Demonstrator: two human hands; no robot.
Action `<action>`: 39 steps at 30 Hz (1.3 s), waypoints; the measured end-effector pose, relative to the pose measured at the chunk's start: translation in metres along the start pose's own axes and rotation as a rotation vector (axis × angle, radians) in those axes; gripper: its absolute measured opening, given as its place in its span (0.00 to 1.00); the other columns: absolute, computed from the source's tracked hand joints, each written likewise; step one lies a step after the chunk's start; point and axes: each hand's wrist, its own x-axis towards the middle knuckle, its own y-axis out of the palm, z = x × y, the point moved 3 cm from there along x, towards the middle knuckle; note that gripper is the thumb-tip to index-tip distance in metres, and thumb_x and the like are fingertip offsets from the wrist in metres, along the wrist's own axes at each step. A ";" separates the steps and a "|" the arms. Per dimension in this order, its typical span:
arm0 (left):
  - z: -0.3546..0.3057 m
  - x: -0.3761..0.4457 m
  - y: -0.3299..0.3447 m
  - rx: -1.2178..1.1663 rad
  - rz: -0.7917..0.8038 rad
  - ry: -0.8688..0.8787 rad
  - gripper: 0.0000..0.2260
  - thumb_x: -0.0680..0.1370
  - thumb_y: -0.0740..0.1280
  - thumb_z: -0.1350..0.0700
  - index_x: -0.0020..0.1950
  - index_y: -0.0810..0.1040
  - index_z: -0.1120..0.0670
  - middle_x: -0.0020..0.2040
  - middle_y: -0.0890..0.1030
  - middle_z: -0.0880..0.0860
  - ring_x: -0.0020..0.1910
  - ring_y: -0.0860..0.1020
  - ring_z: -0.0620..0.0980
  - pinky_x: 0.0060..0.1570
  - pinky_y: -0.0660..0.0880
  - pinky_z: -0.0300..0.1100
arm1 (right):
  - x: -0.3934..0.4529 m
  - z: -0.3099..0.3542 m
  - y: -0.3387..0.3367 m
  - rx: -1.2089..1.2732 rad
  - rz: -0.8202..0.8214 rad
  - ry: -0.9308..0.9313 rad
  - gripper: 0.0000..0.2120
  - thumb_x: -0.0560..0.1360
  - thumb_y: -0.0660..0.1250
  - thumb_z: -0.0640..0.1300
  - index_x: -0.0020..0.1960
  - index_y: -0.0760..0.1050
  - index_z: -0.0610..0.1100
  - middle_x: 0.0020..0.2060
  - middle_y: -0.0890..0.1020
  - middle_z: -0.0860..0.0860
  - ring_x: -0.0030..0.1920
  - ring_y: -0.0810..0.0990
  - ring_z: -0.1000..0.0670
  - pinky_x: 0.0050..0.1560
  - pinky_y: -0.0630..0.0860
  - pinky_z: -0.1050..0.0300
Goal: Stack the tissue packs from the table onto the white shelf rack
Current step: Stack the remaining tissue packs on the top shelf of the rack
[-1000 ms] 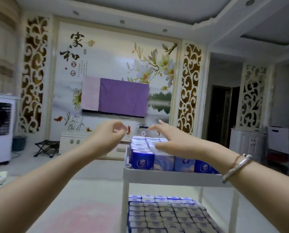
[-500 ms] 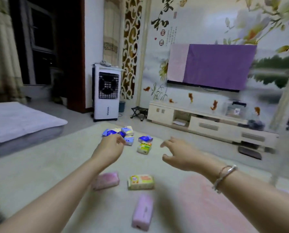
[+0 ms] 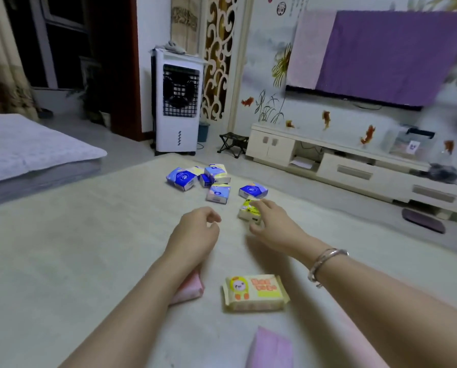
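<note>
Head view: both hands reach out over the pale table (image 3: 62,248). The right hand (image 3: 272,224) has its fingers spread loosely on the small yellow-green pack (image 3: 248,211) at 1 o'clock, touching but not yet clasping it. The left hand (image 3: 195,232) hangs loosely curled and empty. Beyond, toward 12 o'clock, about 5 blue packs (image 3: 180,177) lie scattered. Nearer, at 6 o'clock, sit a yellow pack (image 3: 255,293) and 2 pink packs (image 3: 190,288). The white shelf rack is out of frame, so plenty remains to carry.
</note>
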 end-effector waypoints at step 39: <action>0.030 0.026 -0.028 -0.465 -0.153 -0.320 0.12 0.77 0.66 0.58 0.59 0.69 0.51 0.53 0.81 0.54 0.50 0.81 0.53 0.49 0.76 0.45 | 0.071 0.011 0.041 -0.038 0.150 0.029 0.27 0.76 0.48 0.68 0.74 0.54 0.64 0.76 0.55 0.55 0.77 0.46 0.49 0.71 0.53 0.34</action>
